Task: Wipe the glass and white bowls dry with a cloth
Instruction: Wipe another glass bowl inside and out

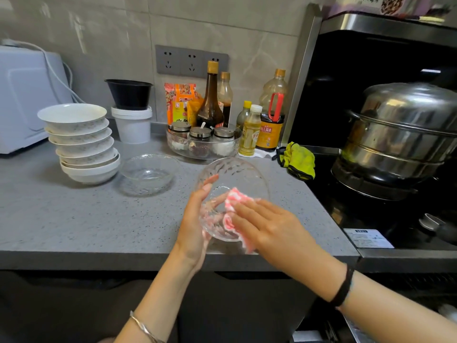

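A clear patterned glass bowl (235, 177) is tilted on its side above the counter's front edge. My left hand (195, 219) cups it from the left, fingers curled round its rim and base. My right hand (269, 224) lies flat with straight fingers, pressing a pink and white cloth (235, 201) against the bowl. A second glass bowl (148, 173) sits upright on the counter to the left. Behind that one stands a stack of several white bowls (81, 142).
A grey speckled counter (74, 219) carries a glass tray of spice jars (202, 142), sauce bottles (210, 100), a white tub (132, 125) with a black bowl on top, and a white appliance (22, 100). A yellow-green cloth (299, 160) and steel steamer pot (400, 134) sit on the black stove.
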Demonstrator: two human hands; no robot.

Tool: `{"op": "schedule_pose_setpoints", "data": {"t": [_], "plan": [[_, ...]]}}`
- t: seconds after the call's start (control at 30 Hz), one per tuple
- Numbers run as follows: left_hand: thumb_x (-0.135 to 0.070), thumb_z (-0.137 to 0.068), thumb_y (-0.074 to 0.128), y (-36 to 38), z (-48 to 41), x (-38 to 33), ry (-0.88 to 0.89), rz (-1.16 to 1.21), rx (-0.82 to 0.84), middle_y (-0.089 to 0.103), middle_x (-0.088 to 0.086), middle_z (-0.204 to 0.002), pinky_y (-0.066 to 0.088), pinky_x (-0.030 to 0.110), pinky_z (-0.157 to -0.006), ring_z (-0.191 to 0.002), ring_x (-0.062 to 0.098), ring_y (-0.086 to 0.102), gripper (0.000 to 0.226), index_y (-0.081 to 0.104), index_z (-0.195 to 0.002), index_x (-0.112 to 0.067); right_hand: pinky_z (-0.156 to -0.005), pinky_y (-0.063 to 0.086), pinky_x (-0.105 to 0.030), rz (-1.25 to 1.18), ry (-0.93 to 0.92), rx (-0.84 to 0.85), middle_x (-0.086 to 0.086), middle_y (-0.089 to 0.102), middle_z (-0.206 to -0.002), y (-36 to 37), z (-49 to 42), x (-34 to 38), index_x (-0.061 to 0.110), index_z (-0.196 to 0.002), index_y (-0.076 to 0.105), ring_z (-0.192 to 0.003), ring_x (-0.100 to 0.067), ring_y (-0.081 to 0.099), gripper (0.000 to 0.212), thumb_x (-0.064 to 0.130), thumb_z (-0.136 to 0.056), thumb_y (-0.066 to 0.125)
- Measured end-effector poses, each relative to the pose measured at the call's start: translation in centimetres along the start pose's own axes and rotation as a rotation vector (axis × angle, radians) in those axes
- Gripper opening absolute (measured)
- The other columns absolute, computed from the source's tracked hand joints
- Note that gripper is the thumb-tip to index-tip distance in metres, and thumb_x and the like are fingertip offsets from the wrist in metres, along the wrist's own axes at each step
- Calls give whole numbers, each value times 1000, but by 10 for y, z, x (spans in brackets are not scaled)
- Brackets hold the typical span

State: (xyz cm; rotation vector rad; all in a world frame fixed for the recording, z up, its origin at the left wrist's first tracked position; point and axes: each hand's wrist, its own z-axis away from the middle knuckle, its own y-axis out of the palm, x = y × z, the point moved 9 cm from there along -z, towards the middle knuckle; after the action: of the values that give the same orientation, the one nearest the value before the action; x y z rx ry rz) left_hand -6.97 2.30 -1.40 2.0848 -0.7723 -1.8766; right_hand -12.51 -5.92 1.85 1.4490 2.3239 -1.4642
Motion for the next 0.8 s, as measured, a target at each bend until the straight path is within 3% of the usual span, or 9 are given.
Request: {"op": "schedule_pose_setpoints", "data": {"t": [0.1,0.17,0.27,0.33,0.4,0.53,0.63,0.7,0.8], "plan": [[-46,-76,53,-2,-3,-3,-28,-70,33,68,8,-118,49,56,-93,-109,33,64,48,60,-121,-31,-108,37,-41,99,13,4,-14,60,-130,1,5,-10,4,-120,65,-124,-28,55,36,15,-92,45],[-49,-74,55,-1,-5,-6,-8,-107,40,65,7,-124,49,56,-94,-115,30,62,49,61,-120,-33,-104,44,-41,93,32,7,-15,62,-127,2,4,-6,4,-118,67,-120,-28,58,39,13,-88,42],[-49,-77,51,5,-2,-2,7,-50,42,66,7,-123,57,38,-79,-107,26,66,49,58,-123,-33,-71,57,-28,-43,115,-63,-7,73,-106,-6,-5,5,10,-103,74,-89,-20,72,33,9,-73,60],[-50,-75,51,12,2,8,-18,7,33,69,2,-119,56,38,-79,-104,26,68,44,61,-117,-41,-47,47,-21,-183,247,-112,1,74,-95,-14,-16,6,14,-102,74,-67,-14,70,39,7,-65,62],[-53,-75,47,20,5,12,-15,38,37,72,-7,-110,53,41,-83,-105,25,68,31,68,-98,-53,-44,43,-20,-290,337,-157,4,74,-93,-19,-24,6,14,-106,71,-64,-14,67,47,4,-62,59],[-52,-75,46,11,0,9,-3,120,5,70,3,-115,58,36,-73,-102,31,68,48,60,-120,-42,-52,56,-26,-318,274,-108,-2,71,-112,-12,-25,9,12,-112,71,-83,-17,71,58,4,-54,72],[-51,-74,50,2,-3,3,2,58,18,69,13,-115,57,37,-75,-101,32,68,58,55,-128,-31,-82,54,-30,-186,151,14,-6,69,-117,3,-13,3,11,-109,73,-102,-20,68,49,13,-61,83],[-52,-67,57,-1,-4,-1,3,8,34,69,13,-115,56,43,-82,-104,29,67,65,55,-128,-29,-105,40,-37,-50,106,83,-9,63,-127,10,-6,-7,9,-118,68,-119,-24,59,44,25,-76,71],[-52,-61,59,0,-6,-4,-20,1,69,70,10,-114,51,53,-91,-104,29,68,71,55,-128,-28,-113,30,-41,45,145,107,-10,58,-134,7,-3,-16,8,-124,64,-129,-25,50,49,38,-87,53]]}}
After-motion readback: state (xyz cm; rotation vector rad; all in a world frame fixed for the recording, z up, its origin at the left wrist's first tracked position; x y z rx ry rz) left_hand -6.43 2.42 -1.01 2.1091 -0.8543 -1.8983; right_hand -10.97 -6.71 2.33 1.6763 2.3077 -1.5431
